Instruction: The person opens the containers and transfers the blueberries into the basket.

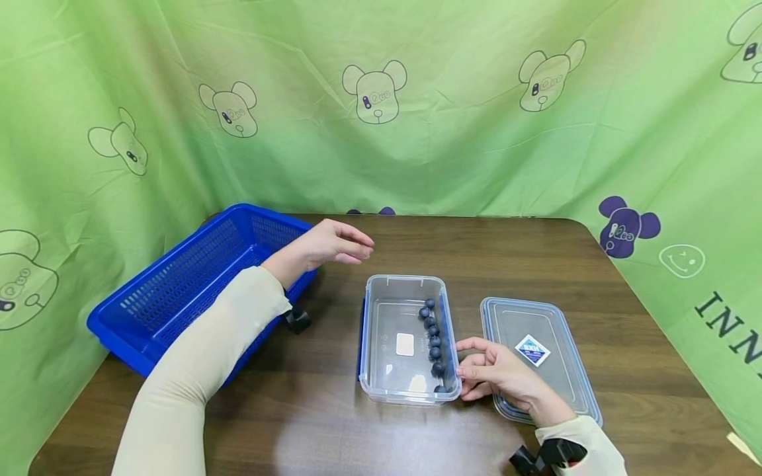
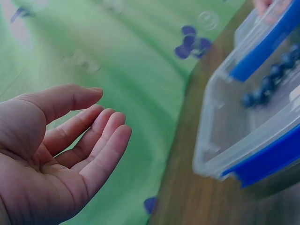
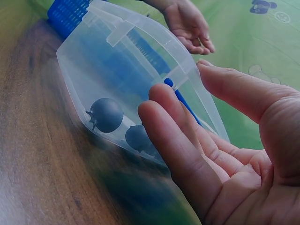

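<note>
A clear plastic container (image 1: 387,370) with blue side latches stands uncovered on the table. Several blueberries (image 1: 434,342) lie in a line along its right inner wall; two (image 3: 107,115) show large through the plastic in the right wrist view. My right hand (image 1: 503,373) is at the container's right wall, fingertips against the outside and thumb close by the rim, fingers loosely bent. Up behind the container's far left corner, my left hand (image 1: 330,246) hovers with nothing in it. Its fingers are relaxed and slightly bent, the palm (image 2: 47,173) bare in the left wrist view.
Right of the container lies its clear lid (image 1: 506,317) with a blue-edged label, partly behind my right hand. A blue perforated basket (image 1: 172,277) sits on the left, under my left forearm. Green printed cloth (image 1: 452,152) hangs around the wooden table (image 1: 321,423).
</note>
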